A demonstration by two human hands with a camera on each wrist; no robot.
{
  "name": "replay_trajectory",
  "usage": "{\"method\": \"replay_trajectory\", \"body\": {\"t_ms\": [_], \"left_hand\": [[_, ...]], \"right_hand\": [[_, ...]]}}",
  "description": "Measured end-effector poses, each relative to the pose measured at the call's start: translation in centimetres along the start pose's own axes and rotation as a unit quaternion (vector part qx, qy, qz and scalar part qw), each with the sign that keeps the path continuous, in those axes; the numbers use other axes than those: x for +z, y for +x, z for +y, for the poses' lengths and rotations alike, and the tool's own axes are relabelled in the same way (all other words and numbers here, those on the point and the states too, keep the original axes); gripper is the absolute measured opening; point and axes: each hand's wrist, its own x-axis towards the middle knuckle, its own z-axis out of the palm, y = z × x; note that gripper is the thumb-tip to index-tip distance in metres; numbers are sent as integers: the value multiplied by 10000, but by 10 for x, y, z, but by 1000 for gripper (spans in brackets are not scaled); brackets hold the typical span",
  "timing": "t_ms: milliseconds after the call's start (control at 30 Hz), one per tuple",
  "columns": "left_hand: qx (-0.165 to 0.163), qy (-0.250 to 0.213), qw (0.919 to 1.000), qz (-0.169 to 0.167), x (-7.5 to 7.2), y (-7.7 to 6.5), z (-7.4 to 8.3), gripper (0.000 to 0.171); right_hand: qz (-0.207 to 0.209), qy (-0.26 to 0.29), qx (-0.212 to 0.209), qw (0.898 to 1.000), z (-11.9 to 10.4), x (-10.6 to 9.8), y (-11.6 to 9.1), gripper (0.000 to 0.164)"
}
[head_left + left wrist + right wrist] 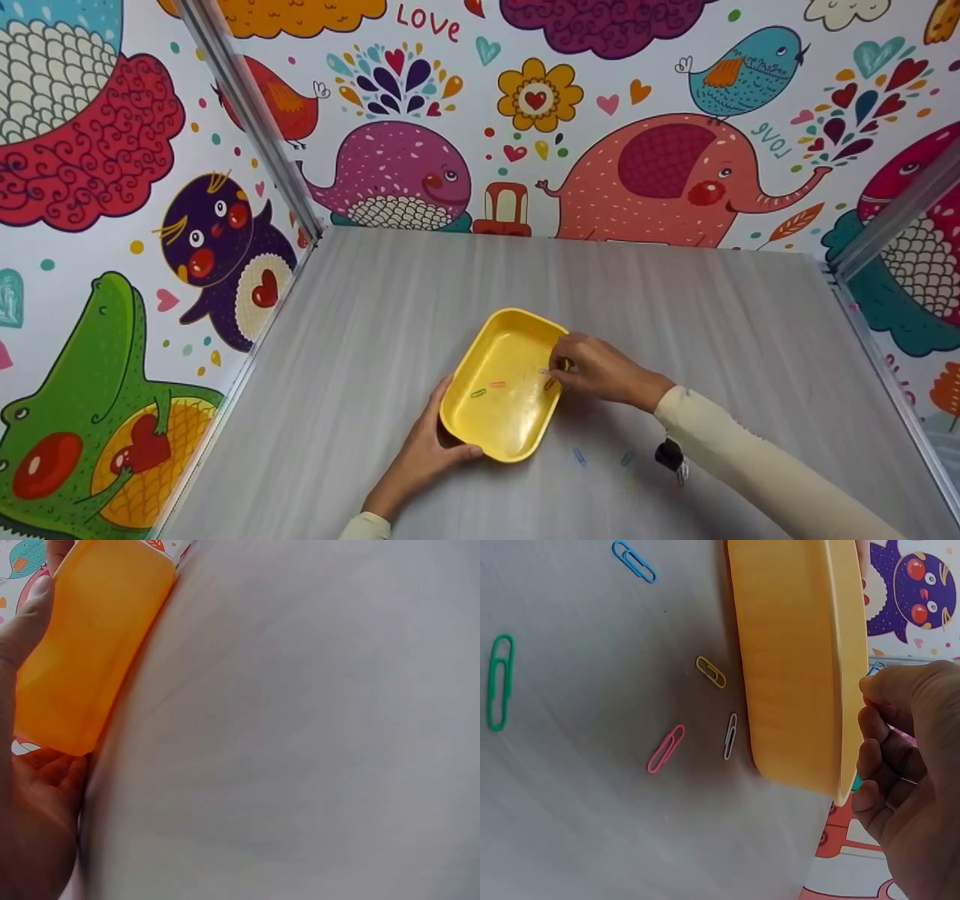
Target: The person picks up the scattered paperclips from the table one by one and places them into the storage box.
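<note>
A yellow plastic tray [504, 352] sits tilted in the middle of the table. My left hand [431, 442] holds its near left corner, thumb at the near rim and fingers along the side; in the left wrist view the tray [97, 637] rises between thumb and fingers. Over the right rim, my right hand [600, 367] pinches a blue paper clip [876, 668] between thumb and forefinger. Inside the tray lie a green paper clip [478, 393] and a pink paper clip [497, 385]. A dark clip [550, 383] shows just under the right fingers.
On the grey table [360, 315], right of the tray, lie a blue paper clip [634, 562], a green one [500, 682], a yellow one [710, 672], a pink one [666, 749] and a white one [730, 736]. Patterned walls with cartoon animals [645, 180] enclose the table.
</note>
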Motion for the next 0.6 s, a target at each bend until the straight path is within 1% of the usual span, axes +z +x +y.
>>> {"method": "replay_trajectory", "body": {"t_ms": [200, 467, 600], "left_hand": [[11, 31, 10000, -41, 0, -1, 1, 124], [88, 181, 9998, -77, -1, -1, 2, 123], [42, 144, 9998, -90, -1, 0, 2, 123]], "right_hand": [[-229, 76, -67, 9997, -2, 3, 7, 9], [-627, -11, -58, 9980, -8, 3, 19, 5], [-754, -91, -215, 9969, -9, 5, 25, 5]]}}
